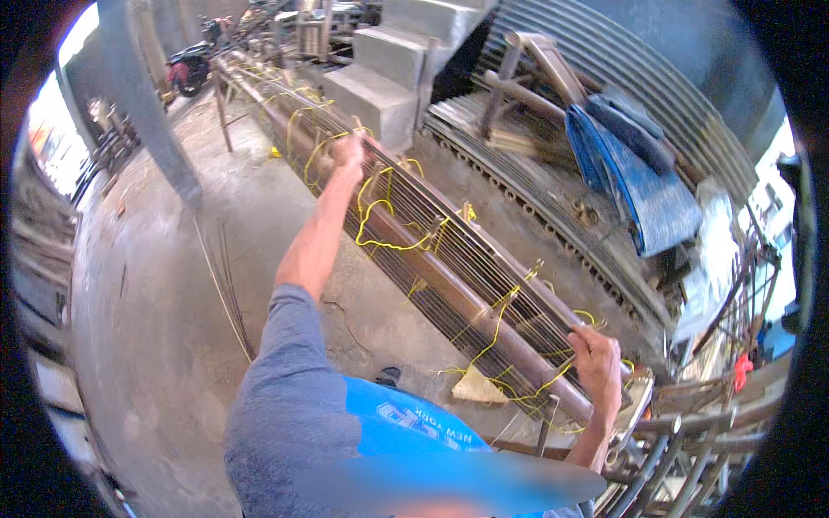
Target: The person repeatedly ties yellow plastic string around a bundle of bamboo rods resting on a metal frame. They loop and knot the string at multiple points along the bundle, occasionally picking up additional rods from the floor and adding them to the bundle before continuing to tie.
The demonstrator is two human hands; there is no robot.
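Note:
A long bundle of thin steel rods lies along a brown metal pipe rack, running from the upper left down to the lower right. Loose yellow cord loops over the rods in several places. My left hand reaches far out, fingers closed on the rods near the middle of the bundle. My right hand grips the near end of the rods close to the rack's end.
Concrete steps rise behind the rack. Corrugated metal sheets, a folded blue tarp and pipes lie at the right. A few loose rods rest on the concrete floor at the left. A motorbike stands far back.

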